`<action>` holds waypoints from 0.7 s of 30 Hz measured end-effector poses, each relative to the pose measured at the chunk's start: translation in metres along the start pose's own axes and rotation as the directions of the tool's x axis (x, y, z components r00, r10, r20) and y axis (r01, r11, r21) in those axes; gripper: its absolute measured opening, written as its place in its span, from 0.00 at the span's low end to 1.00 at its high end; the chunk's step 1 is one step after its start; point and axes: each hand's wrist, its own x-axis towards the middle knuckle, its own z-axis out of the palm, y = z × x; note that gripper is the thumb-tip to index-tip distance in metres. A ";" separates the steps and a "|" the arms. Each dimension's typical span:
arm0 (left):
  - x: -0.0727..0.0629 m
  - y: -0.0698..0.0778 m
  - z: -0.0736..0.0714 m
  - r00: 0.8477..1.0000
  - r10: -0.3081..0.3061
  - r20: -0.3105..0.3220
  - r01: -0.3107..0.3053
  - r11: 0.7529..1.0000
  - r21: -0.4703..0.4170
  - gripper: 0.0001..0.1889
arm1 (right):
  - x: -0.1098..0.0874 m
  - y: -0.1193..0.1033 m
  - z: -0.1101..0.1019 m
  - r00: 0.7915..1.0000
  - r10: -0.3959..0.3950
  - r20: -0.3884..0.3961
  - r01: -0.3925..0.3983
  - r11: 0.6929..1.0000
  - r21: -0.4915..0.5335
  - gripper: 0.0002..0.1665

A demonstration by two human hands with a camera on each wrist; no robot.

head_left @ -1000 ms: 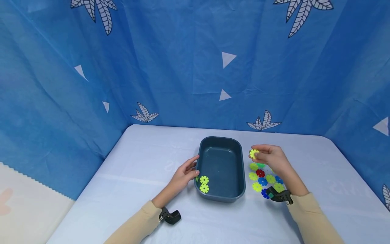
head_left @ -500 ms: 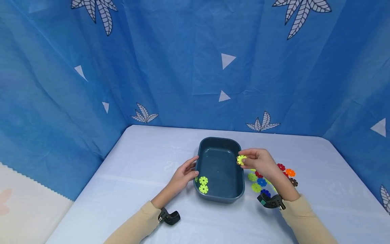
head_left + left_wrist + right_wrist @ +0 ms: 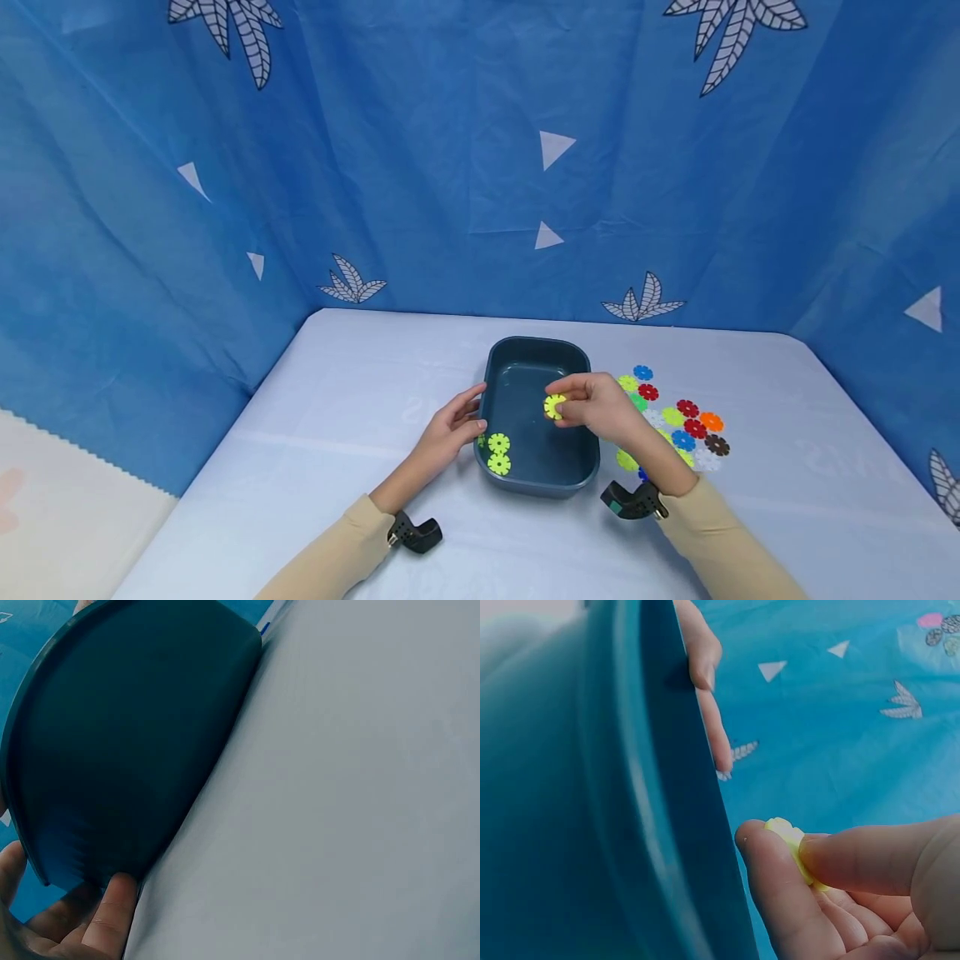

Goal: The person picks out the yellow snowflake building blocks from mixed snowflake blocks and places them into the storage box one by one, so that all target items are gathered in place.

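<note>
In the head view a dark teal plastic basin (image 3: pixel 540 475) stands on the table, with a few yellow-green notched plastic discs (image 3: pixel 498 443) inside at its near left. My left hand (image 3: pixel 450 432) rests against the basin's left side, its fingers spread; the left wrist view shows fingertips (image 3: pixel 120 889) touching the outer wall. Over the basin's interior, my right hand (image 3: pixel 600 408) pinches a yellow snowflake building disc (image 3: pixel 554 407) between thumb and fingertips. The right wrist view shows that disc edge-on (image 3: pixel 791 844).
Right of the basin, several loose snowflake discs lie on the white tablecloth, among them an orange disc (image 3: pixel 712 422), a brown disc (image 3: pixel 717 445) and a red disc (image 3: pixel 687 408). My right forearm covers part of this group. A blue printed curtain (image 3: pixel 450 167) stands behind the table.
My right hand has carried the yellow disc left, from above the loose discs to over the basin, uncovering more discs on the table. The left hand has stayed at the basin's side.
</note>
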 end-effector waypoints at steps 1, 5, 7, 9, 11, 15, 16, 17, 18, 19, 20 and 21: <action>0.000 0.000 0.000 1.000 0.001 0.000 -0.001 1.000 -0.001 0.32 | 0.001 0.000 0.003 1.000 0.000 0.005 0.000 1.000 -0.005 0.19; -0.001 0.001 0.000 1.000 0.004 -0.002 -0.004 1.000 0.000 0.32 | 0.004 -0.001 0.013 0.999 -0.022 0.043 0.022 1.000 -0.017 0.18; -0.001 0.001 0.000 1.000 0.003 -0.001 -0.003 1.000 0.002 0.32 | 0.005 -0.001 0.018 0.996 -0.040 0.074 0.041 0.999 -0.018 0.17; 0.000 0.001 0.000 1.000 0.001 0.000 -0.001 1.000 0.003 0.32 | 0.005 -0.001 0.022 0.993 -0.053 0.104 0.055 0.998 -0.018 0.17; 0.000 0.001 0.000 1.000 -0.001 0.002 0.001 1.000 0.004 0.32 | 0.006 -0.001 0.026 0.990 -0.056 0.128 0.058 0.998 -0.015 0.17; 0.000 0.001 -0.001 1.000 -0.005 0.002 0.005 1.000 0.000 0.33 | 0.008 0.001 0.034 0.987 -0.033 0.155 0.037 0.999 -0.021 0.15; 0.000 0.001 0.000 1.000 -0.005 0.001 0.005 1.000 -0.001 0.33 | 0.008 0.001 0.036 0.987 -0.025 0.158 0.030 0.999 -0.026 0.15; 0.000 0.000 0.000 1.000 -0.007 0.001 0.007 1.000 -0.002 0.33 | 0.009 0.002 0.037 0.987 -0.018 0.163 0.024 0.999 -0.036 0.14; 0.000 0.000 0.000 1.000 -0.007 0.000 0.007 1.000 -0.004 0.33 | 0.009 0.003 0.039 0.986 -0.013 0.166 0.021 0.999 -0.049 0.14; 0.000 0.000 0.000 1.000 -0.008 0.000 0.008 1.000 -0.005 0.33 | 0.009 0.004 0.041 0.985 -0.008 0.170 0.019 0.998 -0.065 0.13; 0.000 0.000 0.000 1.000 -0.009 0.000 0.009 1.000 -0.004 0.32 | 0.009 0.006 0.042 0.985 -0.005 0.173 0.019 0.997 -0.080 0.13; 0.000 -0.001 0.001 1.000 -0.011 0.000 0.011 1.000 -0.003 0.32 | 0.009 0.007 0.044 0.984 -0.003 0.177 0.020 0.995 -0.096 0.13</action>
